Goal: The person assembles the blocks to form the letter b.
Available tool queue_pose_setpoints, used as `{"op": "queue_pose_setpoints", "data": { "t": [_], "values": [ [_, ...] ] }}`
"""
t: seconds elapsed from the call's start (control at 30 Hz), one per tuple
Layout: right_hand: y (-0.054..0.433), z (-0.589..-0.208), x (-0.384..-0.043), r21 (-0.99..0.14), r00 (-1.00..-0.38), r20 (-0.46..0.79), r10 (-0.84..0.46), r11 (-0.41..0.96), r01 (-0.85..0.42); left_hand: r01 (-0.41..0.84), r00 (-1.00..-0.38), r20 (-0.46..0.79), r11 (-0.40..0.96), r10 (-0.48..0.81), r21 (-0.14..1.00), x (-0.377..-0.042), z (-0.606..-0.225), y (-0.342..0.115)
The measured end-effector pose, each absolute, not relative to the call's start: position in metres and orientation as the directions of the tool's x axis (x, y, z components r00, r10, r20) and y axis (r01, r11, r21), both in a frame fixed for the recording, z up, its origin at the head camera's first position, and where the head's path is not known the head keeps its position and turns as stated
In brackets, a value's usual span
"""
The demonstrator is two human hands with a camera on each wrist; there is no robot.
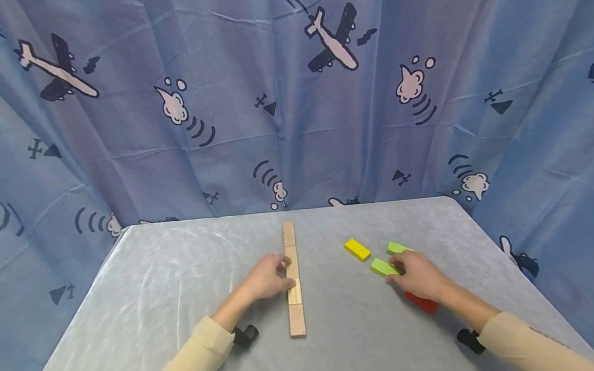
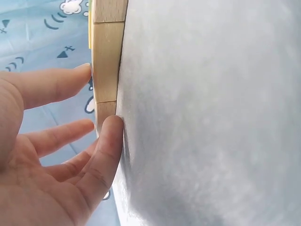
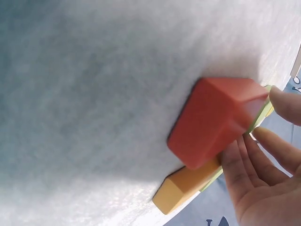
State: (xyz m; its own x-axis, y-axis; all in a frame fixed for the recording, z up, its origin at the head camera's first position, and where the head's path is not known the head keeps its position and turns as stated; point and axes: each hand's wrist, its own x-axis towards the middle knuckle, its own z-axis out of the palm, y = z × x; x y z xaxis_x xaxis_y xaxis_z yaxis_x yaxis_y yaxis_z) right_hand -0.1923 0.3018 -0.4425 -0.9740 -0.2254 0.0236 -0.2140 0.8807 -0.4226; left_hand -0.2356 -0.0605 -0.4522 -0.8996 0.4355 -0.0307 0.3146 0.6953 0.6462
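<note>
Several plain wooden blocks (image 1: 294, 292) lie end to end in a straight row running away from me. My left hand (image 1: 267, 278) is at the left side of this row, fingers spread and fingertips right at the blocks' edge; the left wrist view shows thumb and fingers apart beside the wood (image 2: 107, 61). To the right, my right hand (image 1: 421, 274) pinches the near light green block (image 1: 382, 267) by its right end, between thumb and fingers. A second green block (image 1: 398, 247) lies just behind it, partly covered by that hand. Under the wrist sits a red block (image 1: 422, 302).
A yellow block (image 1: 358, 250) rests between the wooden row and the green blocks. In the right wrist view an orange block (image 3: 183, 186) lies beside the red one. The pale cloth-covered table (image 1: 189, 273) ends at a blue patterned curtain (image 1: 239, 97).
</note>
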Motion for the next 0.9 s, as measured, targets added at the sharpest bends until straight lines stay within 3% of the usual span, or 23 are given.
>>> {"op": "queue_pose_setpoints", "data": {
  "t": [0.6,0.9],
  "values": [
    [0.299,-0.440,-0.199,-0.490,-0.977,-0.005,-0.213,0.852,-0.183,0.313,-0.901,-0.014,0.672,0.434,0.671,-0.232,-0.456,-0.064],
    [0.286,-0.433,-0.204,-0.548,-0.983,0.040,-0.182,0.818,-0.173,0.308,-0.900,-0.016,0.660,0.436,0.685,-0.232,-0.456,-0.065]
  ]
}}
